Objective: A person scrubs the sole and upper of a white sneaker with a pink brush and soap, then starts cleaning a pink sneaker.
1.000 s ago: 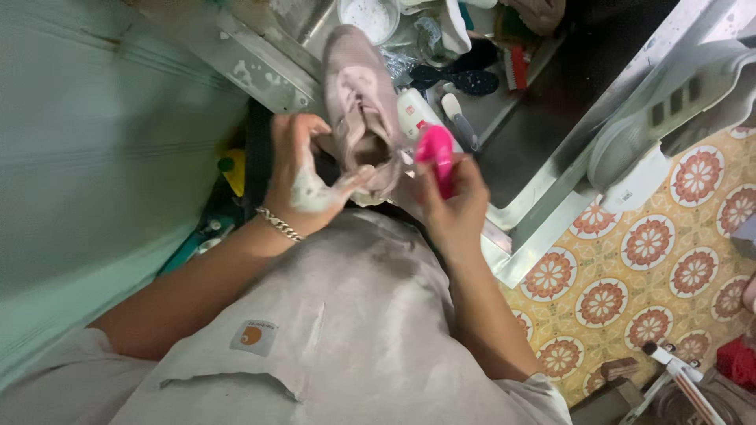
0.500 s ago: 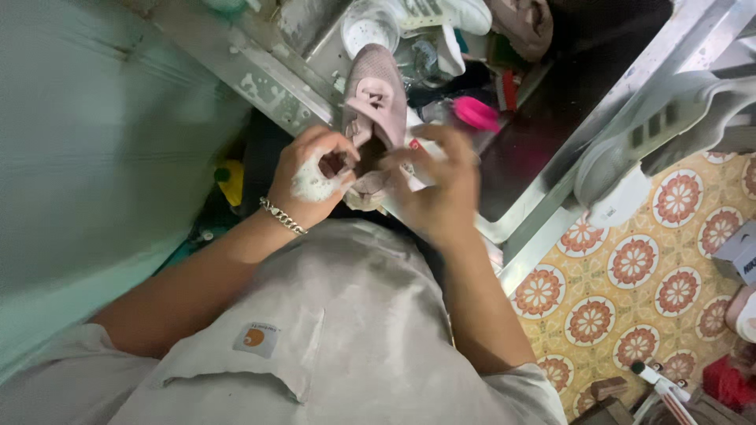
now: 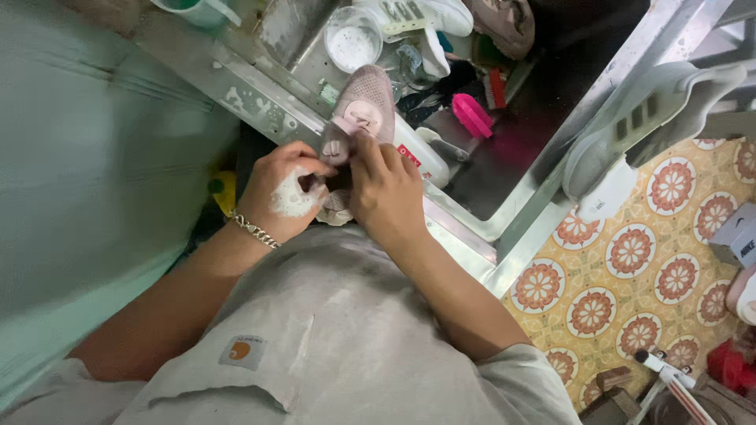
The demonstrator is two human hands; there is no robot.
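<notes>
A pale pink sneaker [image 3: 364, 110] is held upright over the edge of a metal sink [image 3: 512, 228], toe pointing away from me. My left hand [image 3: 285, 193], covered in white foam and wearing a chain bracelet, grips the shoe's heel from the left. My right hand [image 3: 386, 189] holds the shoe from the right, fingers at its opening and tongue. A pink scrub brush [image 3: 471, 115] lies in the sink, apart from both hands.
The sink holds a white bottle [image 3: 421, 153], a clear round tub [image 3: 352, 38], a white sneaker [image 3: 425, 16] and another shoe [image 3: 504, 24]. A white sneaker [image 3: 646, 118] rests on the sink's right rim. Orange patterned floor tiles [image 3: 630, 252] lie at right, a pale green wall [image 3: 94, 157] at left.
The pink brush left my right hand and now lies in the sink. My right hand has moved onto the shoe, so both hands hold it.
</notes>
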